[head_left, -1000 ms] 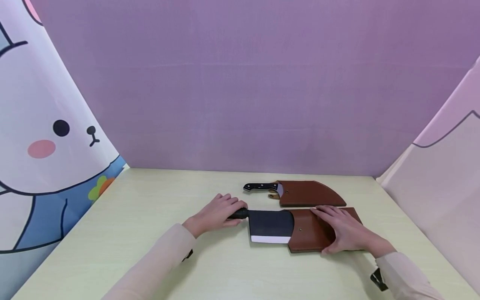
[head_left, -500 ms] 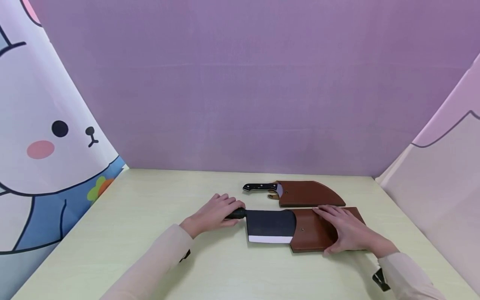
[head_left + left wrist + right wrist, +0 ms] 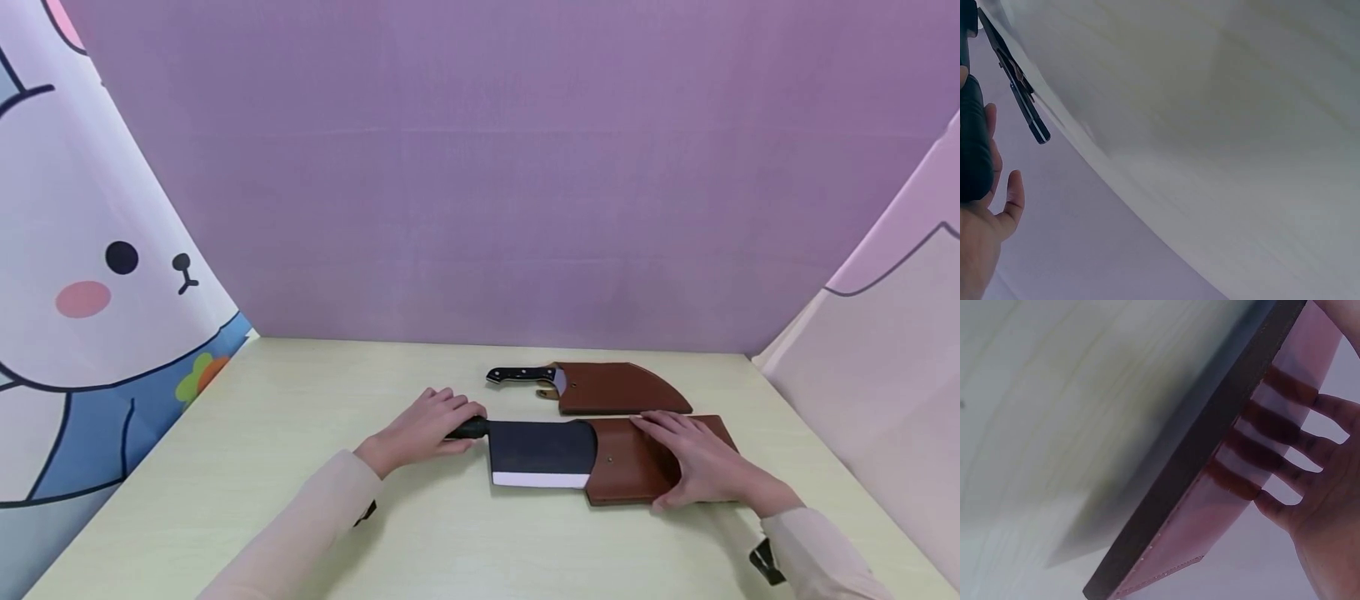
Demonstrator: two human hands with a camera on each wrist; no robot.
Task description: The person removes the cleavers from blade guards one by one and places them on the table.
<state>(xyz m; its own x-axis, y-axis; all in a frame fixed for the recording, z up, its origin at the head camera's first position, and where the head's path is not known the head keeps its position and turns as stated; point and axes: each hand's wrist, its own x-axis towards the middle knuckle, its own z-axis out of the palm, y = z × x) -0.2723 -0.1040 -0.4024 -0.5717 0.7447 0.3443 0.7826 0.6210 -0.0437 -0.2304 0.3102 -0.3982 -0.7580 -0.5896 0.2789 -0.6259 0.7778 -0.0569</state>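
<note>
A cleaver (image 3: 542, 448) with a dark blade and bright edge lies low over the table, its right end inside a brown leather sheath (image 3: 624, 471). My left hand (image 3: 426, 427) grips its black handle (image 3: 974, 137), with the little finger held away in the left wrist view. My right hand (image 3: 701, 468) arches across the sheath, thumb at the near edge and fingertips at the far edge. In the right wrist view those fingers (image 3: 1297, 478) meet the far side of the glossy leather face. The blade's tip end is hidden in the sheath.
Just behind lies a second knife with a black riveted handle (image 3: 522, 374), its blade in another brown sheath (image 3: 622, 387). The pale table (image 3: 300, 383) ends at a purple backdrop (image 3: 480, 208). Printed cartoon panels (image 3: 90, 333) stand on either side.
The left hand and cleaver have shifted slightly left. My right hand and the sheath have slid slightly right, so more of the blade shows between them.
</note>
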